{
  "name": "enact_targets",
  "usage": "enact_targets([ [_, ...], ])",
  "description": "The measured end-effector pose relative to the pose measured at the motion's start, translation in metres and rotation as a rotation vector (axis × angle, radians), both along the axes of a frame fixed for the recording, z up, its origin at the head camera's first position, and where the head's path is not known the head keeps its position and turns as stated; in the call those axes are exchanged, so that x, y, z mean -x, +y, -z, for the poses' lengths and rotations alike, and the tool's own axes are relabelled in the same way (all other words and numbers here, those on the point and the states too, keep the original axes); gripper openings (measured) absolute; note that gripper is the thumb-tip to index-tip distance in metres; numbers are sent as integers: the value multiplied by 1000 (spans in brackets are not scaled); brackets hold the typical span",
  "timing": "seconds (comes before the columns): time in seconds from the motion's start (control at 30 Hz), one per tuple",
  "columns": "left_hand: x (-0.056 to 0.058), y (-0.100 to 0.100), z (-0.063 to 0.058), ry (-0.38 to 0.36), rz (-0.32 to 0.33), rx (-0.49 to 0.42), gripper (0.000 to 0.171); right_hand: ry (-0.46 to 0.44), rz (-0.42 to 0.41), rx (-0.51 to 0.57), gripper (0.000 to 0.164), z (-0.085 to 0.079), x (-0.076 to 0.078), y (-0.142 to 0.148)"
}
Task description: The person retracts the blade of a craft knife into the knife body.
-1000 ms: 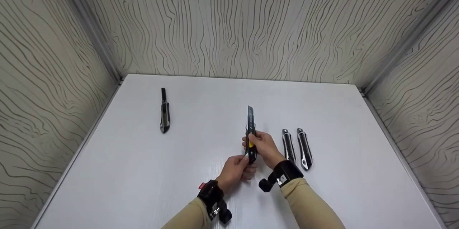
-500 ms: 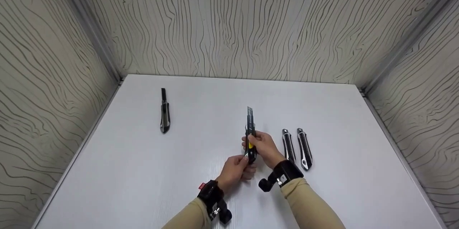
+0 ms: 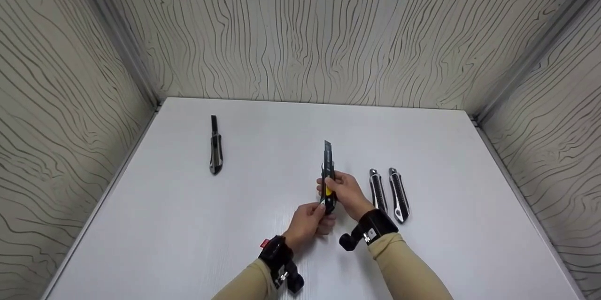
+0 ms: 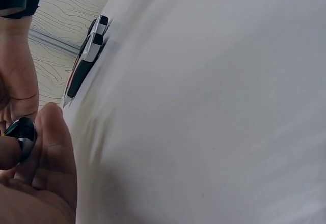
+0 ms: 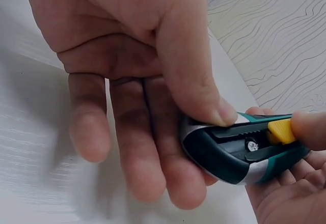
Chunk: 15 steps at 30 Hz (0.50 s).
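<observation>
A black and green utility knife (image 3: 327, 164) with silver trim is held over the table, its blade out and aimed away from the body. My right hand (image 3: 348, 194) grips its middle, thumb on the yellow slider (image 5: 281, 131). At the tail end, my left hand (image 3: 305, 225) pinches the handle between thumb and fingers. The right wrist view shows that thumb on the handle's edge, with the other fingers of the left hand (image 5: 137, 132) stretched beneath. In the left wrist view the knife's rounded end (image 4: 23, 132) shows between thumb and fingers.
Two more utility knives, one nearer (image 3: 378, 192) and one farther right (image 3: 399, 195), lie side by side by the right forearm, blades in. Another utility knife (image 3: 216, 150) lies at the far left. Wood-patterned walls (image 3: 300, 32) enclose the white table (image 3: 188, 243) at back and sides.
The right thumb and yellow slider have shifted slightly toward the tail end, and the blade shows a little shorter. Both hands otherwise keep their places, and the other knives lie as before.
</observation>
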State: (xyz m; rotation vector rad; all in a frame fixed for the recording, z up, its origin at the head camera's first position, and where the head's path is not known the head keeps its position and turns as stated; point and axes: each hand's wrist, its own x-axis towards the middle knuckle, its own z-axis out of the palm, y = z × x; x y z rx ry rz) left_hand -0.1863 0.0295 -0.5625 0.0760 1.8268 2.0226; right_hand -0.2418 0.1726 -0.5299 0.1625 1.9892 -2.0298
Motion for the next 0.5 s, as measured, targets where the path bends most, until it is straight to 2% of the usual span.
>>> enact_targets([
  [0.5, 0, 0, 0, -5, -5, -24, 33, 11, -58, -6, 41, -1, -1, 3],
])
